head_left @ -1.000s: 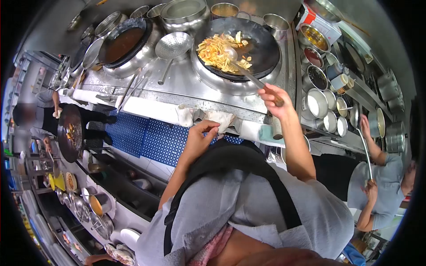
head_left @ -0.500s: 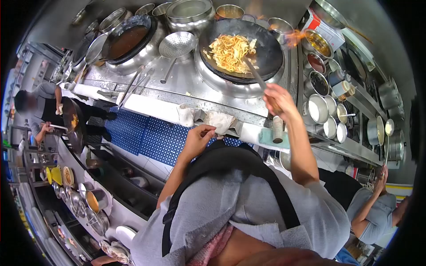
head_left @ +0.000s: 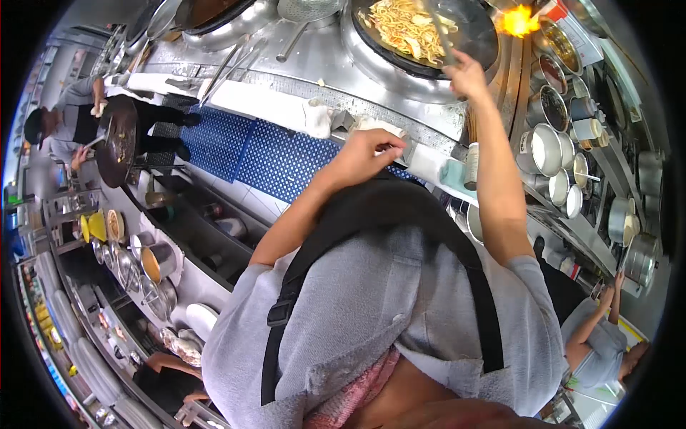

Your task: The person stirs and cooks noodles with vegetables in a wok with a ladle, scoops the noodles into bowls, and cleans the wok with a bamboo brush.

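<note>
A blackened wok (head_left: 468,32) stands on the range at the top of the view, with noodles (head_left: 407,28) mixed with pale pieces in it. My right hand (head_left: 468,77) is closed round the handle of a long-handled wok utensil (head_left: 441,39). The metal handle reaches up over the noodles, and its head cannot be made out. In front of my apron (head_left: 389,193), my left hand (head_left: 368,156) hangs loosely curled near a crumpled white cloth (head_left: 379,127) on the range's front edge. A gap shows between its thumb and forefinger, and nothing is seen in it.
A flame (head_left: 519,21) burns beside the wok. A perforated skimmer (head_left: 309,8) lies to its left. Several pots of sauces and seasonings (head_left: 547,150) line the right side. One co-worker (head_left: 75,114) holds another wok (head_left: 118,143) at left; another person (head_left: 597,336) is at lower right.
My view has shifted, so the range sits higher in it. My right hand and the utensil have moved up the wok's side. My left hand has risen, its thumb and forefinger less closely pinched.
</note>
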Available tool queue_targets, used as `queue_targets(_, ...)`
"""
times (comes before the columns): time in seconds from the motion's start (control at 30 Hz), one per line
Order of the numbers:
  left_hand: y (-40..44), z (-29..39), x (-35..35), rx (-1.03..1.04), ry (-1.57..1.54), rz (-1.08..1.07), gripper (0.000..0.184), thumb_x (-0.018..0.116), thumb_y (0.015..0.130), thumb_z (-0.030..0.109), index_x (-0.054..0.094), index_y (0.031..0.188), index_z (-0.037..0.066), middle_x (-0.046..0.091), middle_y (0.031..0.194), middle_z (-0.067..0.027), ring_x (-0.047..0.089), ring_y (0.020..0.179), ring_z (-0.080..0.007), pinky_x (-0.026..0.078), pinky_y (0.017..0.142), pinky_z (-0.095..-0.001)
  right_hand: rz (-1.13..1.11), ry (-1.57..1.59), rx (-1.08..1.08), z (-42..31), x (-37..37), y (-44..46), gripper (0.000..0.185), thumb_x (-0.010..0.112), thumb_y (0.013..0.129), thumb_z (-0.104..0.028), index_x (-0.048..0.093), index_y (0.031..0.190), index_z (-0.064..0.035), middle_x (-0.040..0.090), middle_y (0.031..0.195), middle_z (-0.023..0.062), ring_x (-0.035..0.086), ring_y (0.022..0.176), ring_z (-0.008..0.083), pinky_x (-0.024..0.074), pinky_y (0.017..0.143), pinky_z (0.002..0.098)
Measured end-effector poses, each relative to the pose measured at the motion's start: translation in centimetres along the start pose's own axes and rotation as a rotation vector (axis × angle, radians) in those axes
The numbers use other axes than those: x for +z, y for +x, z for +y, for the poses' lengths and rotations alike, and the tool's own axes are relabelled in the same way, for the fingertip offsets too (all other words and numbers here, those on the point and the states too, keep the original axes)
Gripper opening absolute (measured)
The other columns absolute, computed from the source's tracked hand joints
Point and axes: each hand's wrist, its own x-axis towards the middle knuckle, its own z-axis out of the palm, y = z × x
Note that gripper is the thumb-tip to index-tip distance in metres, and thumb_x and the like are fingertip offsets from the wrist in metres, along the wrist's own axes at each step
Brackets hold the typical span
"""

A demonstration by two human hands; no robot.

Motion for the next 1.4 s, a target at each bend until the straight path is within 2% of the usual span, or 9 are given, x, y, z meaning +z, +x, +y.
queue_targets(0.23,2.1,0.3,0.8,-0.109,-0.067,-0.082,0.021,0.071,0.098,0.010,0.075,0.115,-0.001,0.075,0.103,-0.0140,0.069,0.091,-0.0176,0.056,0.084,-0.0312,-0.111,-0.287,-0.360,1.1,-5.8,-13.1,0.068,0.065,0.083,0.000,0.058,0.150,-0.0153,0.074,0.098,0.0137,0.069,0.085,0.0185,0.0546,0.082,0.0374)
queue_targets(0.43,11.1,-2.1,0.5,0.359,0.311,0.211,0.019,0.071,0.097,0.018,0.075,0.106,0.002,0.075,0.107,-0.0167,0.070,0.095,-0.0373,0.052,0.094,-0.0468,0.025,-0.590,-0.150,-2.1,-11.0,-20.4,0.066,0.062,0.085,0.007,0.059,0.148,-0.0111,0.070,0.091,0.0139,0.066,0.081,0.0184,0.0527,0.078,0.0354)
queue_targets(0.5,15.2,0.3,0.6,0.322,0.659,0.431,0.021,0.066,0.098,0.022,0.076,0.105,0.005,0.076,0.102,-0.0151,0.068,0.107,-0.0384,0.051,0.095,-0.0558,-0.080,-0.340,0.001,-4.5,-11.9,-22.3,0.063,0.064,0.087,0.006,0.059,0.147,-0.0086,0.066,0.084,0.0124,0.062,0.074,0.0184,0.0512,0.074,0.0346)
queue_targets(0.6,20.9,-1.3,0.5,-0.109,0.904,0.057,0.026,0.060,0.101,0.028,0.076,0.102,0.007,0.075,0.100,-0.0164,0.067,0.108,-0.0402,0.049,0.089,-0.0608,-0.111,-0.289,-0.007,-7.9,-13.4,-24.1,0.056,0.068,0.088,-0.001,0.061,0.144,-0.0051,0.058,0.073,0.0098,0.055,0.067,0.0194,0.0476,0.067,0.0364)
queue_targets(0.8,15.3,-3.1,3.3,0.284,0.914,0.328,0.027,0.060,0.101,0.029,0.072,0.092,0.007,0.073,0.093,-0.0170,0.065,0.097,-0.0394,0.051,0.082,-0.0518,-0.042,-0.515,-0.019,-8.2,-10.6,-22.1,0.047,0.066,0.087,-0.002,0.065,0.135,-0.0035,0.070,0.090,0.0268,0.066,0.080,0.0425,0.0513,0.079,0.0473)
queue_targets(0.93,5.9,-2.2,4.7,0.231,0.740,0.241,0.022,0.065,0.098,0.027,0.074,0.094,0.007,0.071,0.093,-0.0115,0.064,0.095,-0.0349,0.050,0.080,-0.0496,0.151,-0.367,-0.328,-3.8,-9.6,-20.2,0.050,0.069,0.087,-0.001,0.066,0.136,-0.0059,0.070,0.088,0.0202,0.066,0.078,0.0339,0.0512,0.077,0.0430)
queue_targets(1.1,9.6,2.5,0.8,0.390,0.621,0.332,0.014,0.074,0.092,0.022,0.079,0.093,0.009,0.074,0.091,-0.0119,0.066,0.086,-0.0353,0.053,0.078,-0.0454,-0.064,-0.434,-0.137,-10.1,-16.8,-24.1,0.051,0.070,0.086,0.002,0.066,0.137,-0.0049,0.057,0.075,0.0043,0.054,0.072,0.0153,0.0462,0.069,0.0338)
queue_targets(1.23,16.5,-0.4,1.3,0.318,0.645,0.390,0.019,0.071,0.094,0.025,0.078,0.093,0.008,0.075,0.094,-0.0126,0.066,0.091,-0.0388,0.053,0.081,-0.0497,-0.146,-0.408,0.124,-11.9,-17.3,-23.7,0.053,0.070,0.085,0.002,0.064,0.137,-0.0044,0.061,0.075,0.0067,0.062,0.073,0.0163,0.0498,0.069,0.0367)
queue_targets(1.4,11.3,-5.0,4.3,0.357,0.615,0.379,0.018,0.070,0.095,0.024,0.075,0.093,0.007,0.070,0.091,-0.0121,0.063,0.094,-0.0357,0.049,0.078,-0.0499,0.077,-0.393,-0.123,-2.9,-12.1,-18.8,0.058,0.068,0.086,0.001,0.059,0.143,-0.0033,0.062,0.078,0.0041,0.059,0.071,0.0127,0.0484,0.068,0.0298)
